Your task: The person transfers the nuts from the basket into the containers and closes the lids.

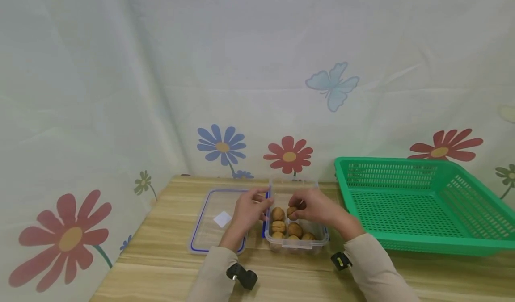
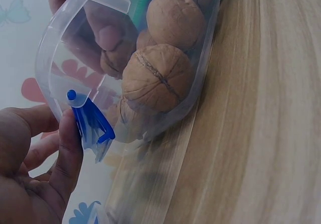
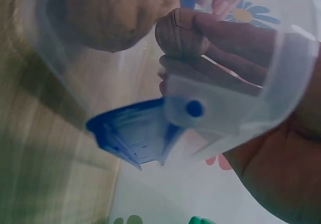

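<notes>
A clear plastic food container [image 1: 295, 244] with blue side latches stands on the table, with several walnuts [image 1: 295, 230] inside, mostly toward its near side. My right hand [image 1: 318, 207] reaches into it and pinches a walnut [image 3: 181, 33] between thumb and fingers; the right wrist view shows this through the clear wall. At the container's left side, my left hand [image 1: 250, 207] holds the rim by a blue latch [image 2: 93, 123] with thumb and fingers. The container's clear lid [image 1: 205, 235], edged in blue, lies flat to the left, partly behind the left forearm.
A large green plastic basket [image 1: 402, 237] stands to the right, close to my right forearm. Behind the wooden table [image 1: 157, 248] hangs a white curtain [image 1: 257, 92] printed with flowers and a butterfly. A white square label [image 1: 222, 219] shows at the lid.
</notes>
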Available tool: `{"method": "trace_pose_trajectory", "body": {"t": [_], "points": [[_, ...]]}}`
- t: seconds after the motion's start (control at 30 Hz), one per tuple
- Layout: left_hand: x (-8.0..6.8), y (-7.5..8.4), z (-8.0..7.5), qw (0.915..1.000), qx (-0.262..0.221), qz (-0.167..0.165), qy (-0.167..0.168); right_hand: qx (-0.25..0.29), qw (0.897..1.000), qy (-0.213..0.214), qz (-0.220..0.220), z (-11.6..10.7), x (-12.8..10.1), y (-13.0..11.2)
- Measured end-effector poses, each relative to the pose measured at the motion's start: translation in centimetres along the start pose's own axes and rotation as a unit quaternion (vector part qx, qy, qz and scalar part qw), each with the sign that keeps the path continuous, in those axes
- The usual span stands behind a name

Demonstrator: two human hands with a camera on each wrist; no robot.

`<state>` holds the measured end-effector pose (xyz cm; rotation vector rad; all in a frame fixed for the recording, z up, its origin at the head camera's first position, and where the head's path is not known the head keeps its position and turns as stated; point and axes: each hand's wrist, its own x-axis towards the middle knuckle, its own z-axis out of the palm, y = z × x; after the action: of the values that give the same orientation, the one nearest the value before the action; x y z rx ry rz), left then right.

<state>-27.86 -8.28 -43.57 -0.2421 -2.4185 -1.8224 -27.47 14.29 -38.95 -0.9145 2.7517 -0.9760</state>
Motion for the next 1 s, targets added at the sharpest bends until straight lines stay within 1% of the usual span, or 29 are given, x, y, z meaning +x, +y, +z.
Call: {"method": "trace_pose_trajectory", "body": {"t": [0.1,0.3,0.63,1.0], "points": [[0.0,0.0,0.0,1.0,0.002,0.001,0.003,-0.001,1.0,-0.003,0.003,0.2,0.1,0.2],[0.1,-0.1,0.0,1.0,-0.001,0.003,0.004,-0.024,1.0,0.001,-0.012,0.6,0.2,0.6],[0.1,-0.2,0.0,1.0,-0.004,0.006,0.003,-0.035,0.999,0.003,0.01,0.9,0.2,0.6],[0.1,-0.2,0.0,1.0,-0.009,0.003,0.002,-0.048,0.999,0.01,0.003,1.2,0.4,0.7]]}}
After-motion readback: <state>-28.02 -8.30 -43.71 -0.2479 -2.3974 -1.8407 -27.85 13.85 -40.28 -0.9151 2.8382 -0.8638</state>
